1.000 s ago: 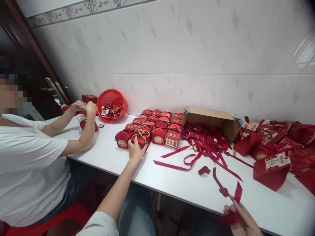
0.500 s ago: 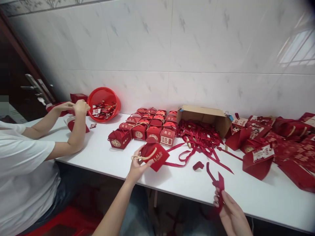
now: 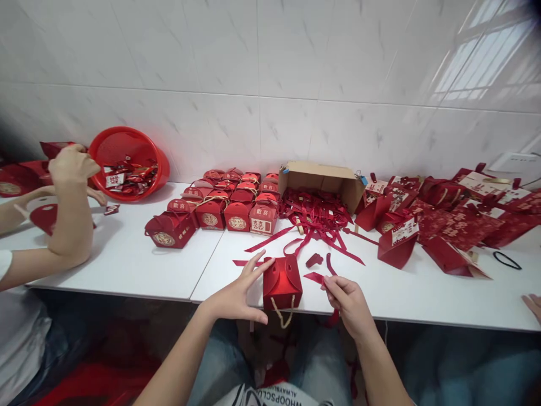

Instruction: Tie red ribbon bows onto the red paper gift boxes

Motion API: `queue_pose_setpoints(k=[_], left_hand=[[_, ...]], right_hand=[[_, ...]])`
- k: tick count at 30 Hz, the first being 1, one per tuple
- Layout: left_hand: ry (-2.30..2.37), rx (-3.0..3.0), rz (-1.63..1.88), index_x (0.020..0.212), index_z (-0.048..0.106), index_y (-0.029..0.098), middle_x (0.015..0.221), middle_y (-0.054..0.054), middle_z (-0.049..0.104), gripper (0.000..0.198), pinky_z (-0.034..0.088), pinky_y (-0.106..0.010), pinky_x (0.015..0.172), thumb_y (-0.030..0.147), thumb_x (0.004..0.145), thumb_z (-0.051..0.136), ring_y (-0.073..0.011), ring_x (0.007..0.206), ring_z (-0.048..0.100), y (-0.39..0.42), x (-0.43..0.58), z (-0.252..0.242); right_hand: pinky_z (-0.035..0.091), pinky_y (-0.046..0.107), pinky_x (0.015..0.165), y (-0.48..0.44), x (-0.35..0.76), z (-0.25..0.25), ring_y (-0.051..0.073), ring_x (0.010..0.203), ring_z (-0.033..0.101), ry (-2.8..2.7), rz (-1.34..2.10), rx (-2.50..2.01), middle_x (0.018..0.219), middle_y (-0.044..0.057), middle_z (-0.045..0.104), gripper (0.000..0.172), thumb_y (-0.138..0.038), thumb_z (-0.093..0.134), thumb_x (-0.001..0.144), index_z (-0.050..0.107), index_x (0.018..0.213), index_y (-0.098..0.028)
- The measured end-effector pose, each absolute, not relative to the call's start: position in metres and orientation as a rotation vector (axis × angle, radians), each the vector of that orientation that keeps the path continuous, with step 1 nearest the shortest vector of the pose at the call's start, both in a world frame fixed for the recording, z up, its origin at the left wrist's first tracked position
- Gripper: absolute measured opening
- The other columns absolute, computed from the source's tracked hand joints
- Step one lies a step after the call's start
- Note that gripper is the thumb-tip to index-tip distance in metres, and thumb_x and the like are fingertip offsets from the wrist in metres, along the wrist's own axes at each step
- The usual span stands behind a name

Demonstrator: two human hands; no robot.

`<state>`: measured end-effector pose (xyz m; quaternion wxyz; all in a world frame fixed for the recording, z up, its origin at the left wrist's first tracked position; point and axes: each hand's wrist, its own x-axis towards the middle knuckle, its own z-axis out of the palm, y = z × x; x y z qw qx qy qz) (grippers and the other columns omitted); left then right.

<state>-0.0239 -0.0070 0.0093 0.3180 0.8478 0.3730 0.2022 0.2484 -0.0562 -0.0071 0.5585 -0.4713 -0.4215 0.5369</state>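
A small red gift box with a gold cord handle stands at the near edge of the white table. My left hand rests against its left side, fingers spread, thumb and forefinger on the box. My right hand is just right of the box, pinched on a dark red ribbon whose end lies on the table and whose tail hangs below the edge.
Several finished red boxes stand in rows mid-table. An open cardboard box spills ribbons. Red paper bags crowd the right. A red basin of sweets lies tilted at the left, where another person's arms work. Fingertips show at the far right.
My left hand carried the red box from the rows and set it upright at the near edge. My right hand brought the ribbon left, up beside the box. The view swung right.
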Motion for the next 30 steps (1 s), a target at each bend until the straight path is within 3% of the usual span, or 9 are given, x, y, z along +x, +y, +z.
queue_pose_setpoints(k=[4, 6, 12, 21, 27, 30], left_hand=[[1.069, 2.172, 0.800, 0.127, 0.050, 0.028, 0.143, -0.012, 0.037, 0.049, 0.029, -0.047, 0.110, 0.041, 0.081, 0.060, -0.0300, 0.137, 0.029, -0.009, -0.002, 0.019], [1.104, 2.175, 0.840, 0.117, 0.055, 0.025, 0.141, -0.011, 0.039, 0.035, 0.031, -0.046, 0.109, 0.033, 0.083, 0.056, -0.0280, 0.135, 0.032, -0.009, 0.011, 0.020], [1.097, 2.219, 0.815, 0.109, 0.052, 0.021, 0.138, -0.012, 0.041, 0.032, 0.033, -0.046, 0.108, 0.017, 0.078, 0.053, -0.0268, 0.132, 0.035, -0.006, 0.027, 0.018], [1.204, 2.172, 0.949, 0.084, 0.057, 0.022, 0.123, -0.009, 0.054, 0.008, 0.038, -0.047, 0.102, 0.022, 0.084, 0.049, -0.0266, 0.124, 0.044, -0.001, 0.039, 0.021], [1.274, 2.195, 1.051, 0.073, 0.060, 0.022, 0.118, -0.008, 0.056, 0.012, 0.040, -0.045, 0.099, 0.023, 0.082, 0.052, -0.0266, 0.118, 0.048, -0.002, 0.037, 0.028], [1.278, 2.225, 1.052, 0.076, 0.063, 0.023, 0.115, -0.008, 0.058, 0.012, 0.041, -0.044, 0.097, 0.025, 0.082, 0.053, -0.0265, 0.115, 0.050, -0.001, 0.033, 0.030]], right_hand=[[0.013, 0.023, 0.043, -0.042, 0.240, 0.003, 0.005, 0.043, 0.024, -0.993, 1.267, -1.066, 0.048, -0.005, 0.040, 0.036, -0.048, 0.068, 0.073, 0.064, 0.063, -0.013], [0.012, 0.022, 0.042, -0.035, 0.235, 0.005, 0.004, 0.042, 0.024, -0.982, 1.294, -1.042, 0.048, -0.005, 0.041, 0.037, -0.049, 0.068, 0.072, 0.063, 0.063, -0.013], [0.014, 0.021, 0.040, -0.026, 0.222, 0.003, 0.003, 0.039, 0.025, -1.065, 1.329, -1.111, 0.046, -0.006, 0.042, 0.040, -0.051, 0.067, 0.072, 0.060, 0.059, -0.013], [0.016, 0.022, 0.039, -0.021, 0.216, 0.002, 0.005, 0.040, 0.025, -1.206, 1.281, -1.216, 0.047, -0.005, 0.044, 0.041, -0.053, 0.063, 0.074, 0.062, 0.062, -0.014], [0.016, 0.021, 0.037, -0.022, 0.215, -0.002, 0.005, 0.039, 0.028, -1.277, 1.225, -1.243, 0.048, -0.004, 0.046, 0.039, -0.052, 0.061, 0.076, 0.060, 0.062, -0.016], [0.018, 0.021, 0.037, -0.022, 0.215, -0.002, 0.006, 0.039, 0.029, -1.289, 1.214, -1.245, 0.047, -0.004, 0.046, 0.039, -0.052, 0.061, 0.075, 0.059, 0.061, -0.017]])
